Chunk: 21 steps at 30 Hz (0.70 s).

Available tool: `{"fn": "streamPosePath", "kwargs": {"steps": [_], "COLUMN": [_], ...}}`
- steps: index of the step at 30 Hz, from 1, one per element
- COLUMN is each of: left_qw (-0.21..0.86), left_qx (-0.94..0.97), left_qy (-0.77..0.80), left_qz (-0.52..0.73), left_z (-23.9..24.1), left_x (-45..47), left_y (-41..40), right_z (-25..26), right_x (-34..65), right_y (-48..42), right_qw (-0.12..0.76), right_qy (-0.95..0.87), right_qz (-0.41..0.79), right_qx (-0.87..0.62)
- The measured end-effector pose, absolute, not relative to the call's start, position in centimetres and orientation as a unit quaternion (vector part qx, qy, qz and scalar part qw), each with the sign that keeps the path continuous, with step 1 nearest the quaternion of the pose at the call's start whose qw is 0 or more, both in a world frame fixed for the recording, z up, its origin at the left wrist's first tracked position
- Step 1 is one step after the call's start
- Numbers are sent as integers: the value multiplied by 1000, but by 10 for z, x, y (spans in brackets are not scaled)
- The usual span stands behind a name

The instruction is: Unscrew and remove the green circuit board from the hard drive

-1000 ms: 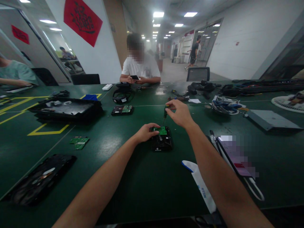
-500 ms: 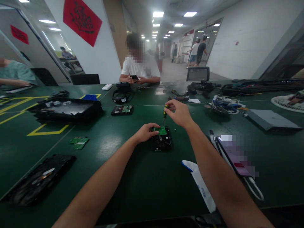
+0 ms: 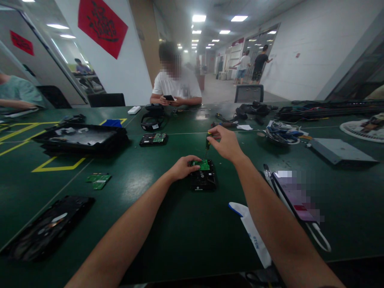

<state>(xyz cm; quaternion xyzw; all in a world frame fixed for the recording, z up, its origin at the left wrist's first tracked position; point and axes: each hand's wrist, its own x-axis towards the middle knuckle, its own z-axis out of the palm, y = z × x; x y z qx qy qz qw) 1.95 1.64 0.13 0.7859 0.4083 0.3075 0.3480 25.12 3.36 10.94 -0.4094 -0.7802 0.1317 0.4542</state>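
A black hard drive lies on the green table in front of me, with a green circuit board on its far part. My left hand grips the drive's left side, thumb and fingers over the edge of the board. In my right hand is a screwdriver with a yellow and dark handle, pinched near its top. It stands nearly upright, and its tip meets the far part of the board. Whether the tip sits in a screw is too small to tell.
Left lie another hard drive, a loose circuit board, an opened drive casing and a black tray. Right are a phone, a white-blue packet, a metal box and bundled cables. A person sits opposite.
The view has shifted slightly. Both hands keep their hold, and the screwdriver stays on the board. In the background, a standing person has stretched an arm toward the wall.
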Motion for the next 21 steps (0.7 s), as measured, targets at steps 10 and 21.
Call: {"fn": "streamPosePath", "kwargs": {"steps": [10, 21], "left_qw": [350, 348], "left_qx": [783, 783], "left_qy": [419, 420], "left_qz": [298, 298], "left_z": [0, -2], "left_x": [21, 20], "left_y": [17, 17], "right_z": [109, 107], "right_x": [253, 253], "right_y": [36, 38], "right_qw": [453, 461], "right_qy": [-785, -781], "right_qz": [114, 101], "right_qx": [-408, -409]}}
